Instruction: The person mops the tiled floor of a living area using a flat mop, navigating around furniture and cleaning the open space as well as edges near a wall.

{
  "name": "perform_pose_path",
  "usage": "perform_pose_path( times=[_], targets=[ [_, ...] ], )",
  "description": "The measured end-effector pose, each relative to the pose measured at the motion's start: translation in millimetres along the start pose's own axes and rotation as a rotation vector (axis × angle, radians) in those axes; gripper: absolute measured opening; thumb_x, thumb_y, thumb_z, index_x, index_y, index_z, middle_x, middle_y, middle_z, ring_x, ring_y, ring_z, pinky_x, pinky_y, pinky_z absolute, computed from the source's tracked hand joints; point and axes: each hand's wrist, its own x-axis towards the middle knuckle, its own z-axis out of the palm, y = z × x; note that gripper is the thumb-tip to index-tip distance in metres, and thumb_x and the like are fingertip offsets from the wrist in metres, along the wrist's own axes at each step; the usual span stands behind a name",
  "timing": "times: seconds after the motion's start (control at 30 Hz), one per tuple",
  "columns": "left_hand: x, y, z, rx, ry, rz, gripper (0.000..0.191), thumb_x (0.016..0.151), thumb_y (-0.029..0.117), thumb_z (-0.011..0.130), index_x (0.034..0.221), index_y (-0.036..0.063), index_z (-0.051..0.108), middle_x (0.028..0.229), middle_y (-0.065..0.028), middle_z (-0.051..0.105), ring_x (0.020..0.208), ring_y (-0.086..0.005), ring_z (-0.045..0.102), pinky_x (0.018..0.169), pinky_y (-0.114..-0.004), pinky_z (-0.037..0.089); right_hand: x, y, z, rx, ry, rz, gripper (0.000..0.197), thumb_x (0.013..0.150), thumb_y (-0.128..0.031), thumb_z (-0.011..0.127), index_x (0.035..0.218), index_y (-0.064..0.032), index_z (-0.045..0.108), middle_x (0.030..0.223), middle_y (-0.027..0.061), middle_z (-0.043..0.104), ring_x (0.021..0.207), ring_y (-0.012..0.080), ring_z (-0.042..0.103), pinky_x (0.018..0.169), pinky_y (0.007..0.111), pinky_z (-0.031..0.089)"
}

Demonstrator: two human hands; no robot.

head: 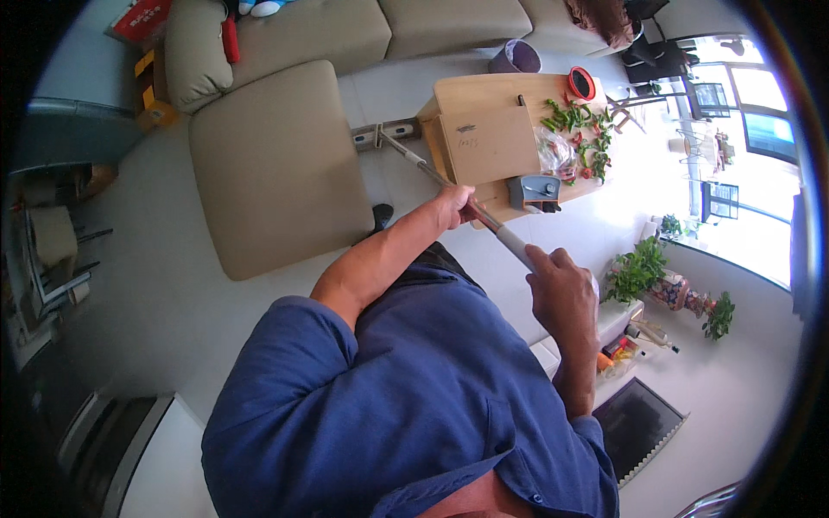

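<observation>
A flat mop with a metal pole (431, 172) slants across the view. My left hand (455, 204) is closed around the middle of the pole, beside the near edge of the wooden coffee table (479, 94). Higher up the pole, my right hand (558, 285) grips the grey handle sleeve (515, 247); its fingers partly cover the handle's end. The narrow mop head (405, 129) lies on the pale floor between the beige sofa's chaise section (278, 168) and the coffee table. Part of the head's far end is hidden at the table.
A cardboard box (492, 146), red and green peppers (573, 115), a plastic bag (556, 154), a grey organizer (539, 189) and a red-rimmed bowl (581, 83) are on the table. A waste bin (516, 57) stands beyond. Potted plants (638, 269) stand right; a shoe (383, 216) shows by the chaise.
</observation>
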Motion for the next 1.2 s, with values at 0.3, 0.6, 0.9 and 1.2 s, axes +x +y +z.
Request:
perform_pose_path(
  times=[0.3, 0.6, 0.9, 1.2],
  targets=[
    [31.2, 90.2, 14.6, 0.12, 0.006, 0.079, 0.02, 0.086, 0.026, 0.05, 0.079, 0.0078, 0.053, 0.069, -0.0065, 0.057, 0.059, -0.0193, 0.059, 0.056, -0.032, 0.052, 95.1, 9.4, -47.8, -0.066, 0.115, -0.162, 0.015, 0.078, -0.017, 0.06, 0.086, -0.0043, 0.058, 0.07, 0.0147, 0.062, 0.067, 0.0345, 0.062, 0.064, 0.045, 0.048],
    [56.3, 144.9, 19.1, 0.162, -0.066, 0.005, 0.022, 0.084, 0.028, 0.055, 0.071, 0.0117, 0.054, 0.063, -0.0045, 0.059, 0.052, -0.0159, 0.058, 0.049, -0.027, 0.05, 162.9, 15.3, -68.9, -0.078, 0.016, -0.097, 0.013, 0.079, -0.019, 0.058, 0.083, -0.0064, 0.058, 0.069, 0.0165, 0.061, 0.069, 0.0343, 0.061, 0.067, 0.045, 0.045],
    [79.0, 199.7, 43.4, 0.429, -0.152, -0.236, 0.022, 0.083, 0.029, 0.056, 0.076, 0.0094, 0.061, 0.065, -0.0052, 0.062, 0.054, -0.0134, 0.061, 0.05, -0.025, 0.052, 218.3, 35.9, -111.4, 0.042, -0.037, 0.083, 0.018, 0.077, -0.014, 0.059, 0.094, -0.0074, 0.056, 0.076, 0.0152, 0.062, 0.075, 0.0348, 0.06, 0.071, 0.045, 0.044],
    [82.7, 211.9, 44.0, 0.45, -0.187, -0.31, 0.028, 0.087, 0.033, 0.054, 0.083, 0.0061, 0.061, 0.069, -0.0064, 0.063, 0.057, -0.0138, 0.061, 0.052, -0.026, 0.052, 229.9, 50.6, -114.8, 0.164, -0.118, 0.23, 0.028, 0.074, -0.009, 0.063, 0.101, -0.0109, 0.057, 0.083, 0.0139, 0.062, 0.079, 0.0341, 0.06, 0.071, 0.045, 0.043]
  ],
)
